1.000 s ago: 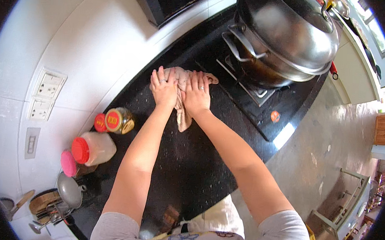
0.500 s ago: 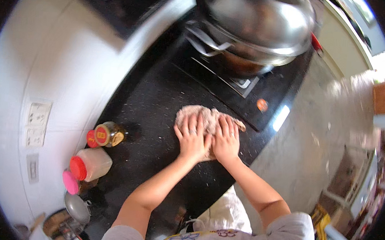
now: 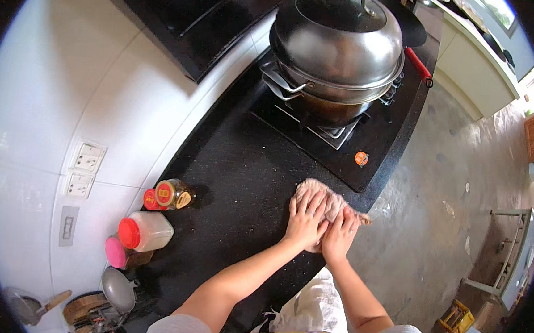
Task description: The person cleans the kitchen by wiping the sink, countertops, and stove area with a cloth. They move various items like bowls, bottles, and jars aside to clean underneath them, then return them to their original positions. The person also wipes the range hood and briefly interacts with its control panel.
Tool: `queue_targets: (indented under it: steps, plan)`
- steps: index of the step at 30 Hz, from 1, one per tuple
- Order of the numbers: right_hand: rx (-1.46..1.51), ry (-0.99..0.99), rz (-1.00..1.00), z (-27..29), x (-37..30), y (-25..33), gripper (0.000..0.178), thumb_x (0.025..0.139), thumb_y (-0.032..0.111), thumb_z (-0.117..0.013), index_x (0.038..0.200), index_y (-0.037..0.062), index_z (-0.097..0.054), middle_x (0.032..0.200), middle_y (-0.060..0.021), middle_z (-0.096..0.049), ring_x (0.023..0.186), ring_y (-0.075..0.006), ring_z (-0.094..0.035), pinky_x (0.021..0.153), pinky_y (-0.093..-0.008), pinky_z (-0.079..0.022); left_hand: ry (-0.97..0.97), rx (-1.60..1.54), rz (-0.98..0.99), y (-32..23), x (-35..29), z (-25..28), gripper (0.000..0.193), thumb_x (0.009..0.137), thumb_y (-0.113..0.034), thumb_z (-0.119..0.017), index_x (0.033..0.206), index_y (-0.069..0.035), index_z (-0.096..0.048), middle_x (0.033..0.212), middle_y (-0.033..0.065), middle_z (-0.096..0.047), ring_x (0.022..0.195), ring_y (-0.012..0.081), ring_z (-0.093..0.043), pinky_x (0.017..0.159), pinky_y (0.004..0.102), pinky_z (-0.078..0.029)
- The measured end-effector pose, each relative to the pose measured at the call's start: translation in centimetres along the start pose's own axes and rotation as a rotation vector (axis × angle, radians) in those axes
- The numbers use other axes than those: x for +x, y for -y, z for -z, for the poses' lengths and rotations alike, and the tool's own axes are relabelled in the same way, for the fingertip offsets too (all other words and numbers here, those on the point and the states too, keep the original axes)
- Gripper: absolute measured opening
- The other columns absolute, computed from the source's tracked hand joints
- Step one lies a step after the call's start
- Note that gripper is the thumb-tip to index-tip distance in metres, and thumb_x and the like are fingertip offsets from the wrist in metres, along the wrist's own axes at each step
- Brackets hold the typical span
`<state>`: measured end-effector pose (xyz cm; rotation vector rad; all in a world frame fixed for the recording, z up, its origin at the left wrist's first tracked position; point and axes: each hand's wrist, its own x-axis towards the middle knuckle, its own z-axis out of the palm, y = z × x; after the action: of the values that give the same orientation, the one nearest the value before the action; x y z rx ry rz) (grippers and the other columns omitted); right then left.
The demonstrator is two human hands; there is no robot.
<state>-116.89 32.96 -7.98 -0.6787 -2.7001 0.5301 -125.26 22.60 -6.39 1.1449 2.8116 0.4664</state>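
Note:
A crumpled, pale pinkish cloth [image 3: 335, 201] lies on the black countertop [image 3: 229, 176], close to its right edge. My left hand [image 3: 304, 223] presses on it from above, fingers stretched out and slightly spread. Beside it my right hand [image 3: 340, 236] bears on the cloth's right part, fingers bent over the folds. The two hands nearly touch at the thumbs. One corner of the cloth sticks out to the right, at the counter's edge. Small pale specks dot the black surface to the left of the cloth.
A large lidded steel pot [image 3: 337, 54] stands on the gas stove [image 3: 330, 151] ahead, near a red handle [image 3: 418, 66]. Jars with red and pink lids, such as a white-filled one [image 3: 154, 231], line the wall at left. A grey ladle-like bowl [image 3: 119, 289] sits lower left.
Both hands have slid the cloth to the right and nearer to me, toward the counter's edge. The view has shifted too, and more of the pot shows.

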Motion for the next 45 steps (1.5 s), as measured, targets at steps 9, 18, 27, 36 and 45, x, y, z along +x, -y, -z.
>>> queue_targets:
  steps: [9,18,27,36,45]
  plan:
    - [-0.013,0.147,0.260,1.3,-13.7,4.4,0.049,0.079,0.021,-0.063,0.122,-0.0023,-0.059,0.130,-0.0219,-0.052,0.123,-0.0427,-0.047,0.110,-0.0574,-0.030,-0.090,0.083,0.157,-0.6,-18.2,1.8,0.054,0.083,-0.033,-0.070,0.130,-0.010,-0.056,0.144,0.0071,-0.045,0.131,0.0351,-0.040,0.105,0.0581,-0.034]
    - [0.252,0.483,0.604,6.6,-12.1,8.2,0.034,0.079,0.014,-0.068,0.110,0.0044,-0.060,0.101,-0.0164,-0.054,0.098,-0.0363,-0.056,0.085,-0.0470,-0.048,-0.059,-0.087,0.236,2.0,-25.1,6.2,0.033,0.086,-0.021,-0.069,0.112,-0.005,-0.056,0.114,0.0158,-0.055,0.105,0.0383,-0.053,0.089,0.0490,-0.047]
    - [0.536,-0.457,1.077,33.3,17.0,19.7,0.052,0.076,0.002,-0.069,0.126,0.0118,-0.061,0.114,-0.0163,-0.056,0.101,-0.0353,-0.056,0.087,-0.0458,-0.047,-1.052,0.049,-0.087,-3.8,0.1,37.3,0.051,0.084,-0.005,-0.070,0.131,0.001,-0.051,0.129,0.0218,-0.050,0.118,0.0420,-0.050,0.100,0.0498,-0.043]
    - [0.494,-0.747,1.403,48.3,35.0,26.5,0.053,0.092,0.019,-0.063,0.141,0.0077,-0.048,0.139,-0.0192,-0.050,0.126,-0.0395,-0.049,0.106,-0.0478,-0.041,-1.675,0.148,-0.334,-9.8,17.5,55.8,0.047,0.101,-0.028,-0.051,0.138,0.001,-0.043,0.137,0.0239,-0.047,0.127,0.0414,-0.044,0.108,0.0475,-0.035]
    - [-0.174,-0.549,1.157,50.6,33.8,36.3,0.056,0.086,0.025,-0.067,0.135,0.0023,-0.052,0.118,-0.0192,-0.062,0.105,-0.0361,-0.065,0.085,-0.0511,-0.054,-1.601,-0.302,-0.246,2.5,21.5,59.6,0.043,0.104,-0.035,-0.049,0.133,-0.003,-0.047,0.130,0.0210,-0.051,0.122,0.0383,-0.045,0.104,0.0487,-0.037]
